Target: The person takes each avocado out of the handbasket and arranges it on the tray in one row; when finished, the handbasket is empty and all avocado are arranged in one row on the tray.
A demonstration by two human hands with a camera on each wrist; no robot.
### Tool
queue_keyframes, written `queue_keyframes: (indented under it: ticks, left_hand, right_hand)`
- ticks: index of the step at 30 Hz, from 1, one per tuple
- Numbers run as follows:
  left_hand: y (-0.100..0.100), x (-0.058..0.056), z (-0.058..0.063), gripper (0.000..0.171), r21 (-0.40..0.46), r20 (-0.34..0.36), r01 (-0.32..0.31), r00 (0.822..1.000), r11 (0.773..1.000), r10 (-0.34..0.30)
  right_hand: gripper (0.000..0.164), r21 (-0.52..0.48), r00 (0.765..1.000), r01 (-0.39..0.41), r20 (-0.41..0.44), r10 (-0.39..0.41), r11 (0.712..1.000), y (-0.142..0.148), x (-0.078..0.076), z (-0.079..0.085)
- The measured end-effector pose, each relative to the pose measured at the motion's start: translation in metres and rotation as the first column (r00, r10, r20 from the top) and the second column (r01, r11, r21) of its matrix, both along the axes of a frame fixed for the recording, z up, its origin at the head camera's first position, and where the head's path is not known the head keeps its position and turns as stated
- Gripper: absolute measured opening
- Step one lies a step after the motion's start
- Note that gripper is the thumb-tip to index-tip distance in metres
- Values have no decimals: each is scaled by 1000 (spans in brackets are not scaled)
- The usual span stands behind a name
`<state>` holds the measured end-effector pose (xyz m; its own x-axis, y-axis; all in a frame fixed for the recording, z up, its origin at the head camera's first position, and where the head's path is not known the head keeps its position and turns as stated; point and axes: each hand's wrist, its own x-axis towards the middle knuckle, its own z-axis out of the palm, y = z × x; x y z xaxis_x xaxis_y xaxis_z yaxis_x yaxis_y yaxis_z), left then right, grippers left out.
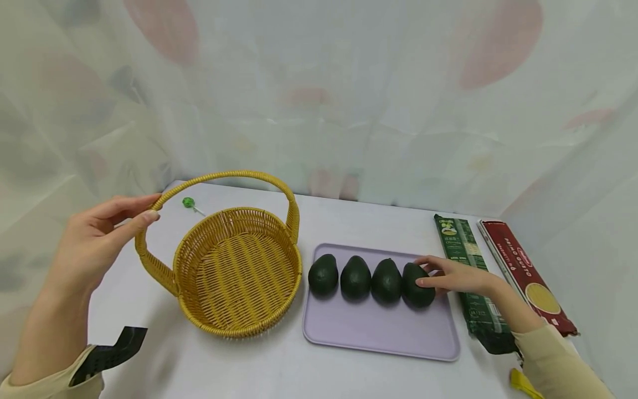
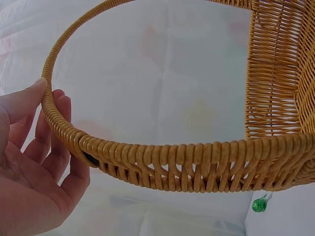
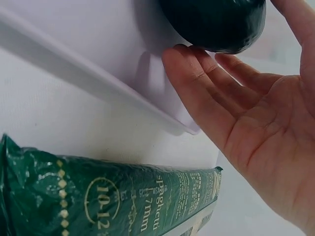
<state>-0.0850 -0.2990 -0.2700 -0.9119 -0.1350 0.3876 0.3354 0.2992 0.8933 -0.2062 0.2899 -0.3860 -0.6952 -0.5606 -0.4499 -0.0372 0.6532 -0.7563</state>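
Observation:
A yellow wicker basket [image 1: 239,277] with a tall arched handle [image 2: 118,152] stands at the centre left, its inside bare. My left hand [image 1: 102,235] pinches the left side of that handle between thumb and fingers. To the right, several dark green avocados form a row across a pale purple tray [image 1: 369,335]. Around the rightmost avocado [image 1: 417,288] my right hand [image 1: 456,275] has its thumb on the near side and fingers at the far side. The right wrist view shows fingertips against the underside of this avocado [image 3: 216,19]; it still sits on the tray.
Right of the tray lie a green spaghetti packet [image 1: 468,260] and a red spaghetti packet [image 1: 528,271]. A green lollipop [image 1: 188,203] is behind the basket's handle. Something yellow [image 1: 524,383] lies at the front right. A patterned curtain [image 1: 349,111] hangs behind the table.

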Motion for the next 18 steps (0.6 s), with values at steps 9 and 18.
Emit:
queue_keyframes:
  ticks: [9,18]
  left_hand:
    - [0,0,-1,25,68,-23,50,999,996,-49]
    - [6,2,-3,31,62,3,-15,1000,998,15]
  right_hand:
    - [63,-1,998,19,-56,-19,1000,4,1,1]
    - [49,-64,963,17,-267,-33,998,5,3,2]
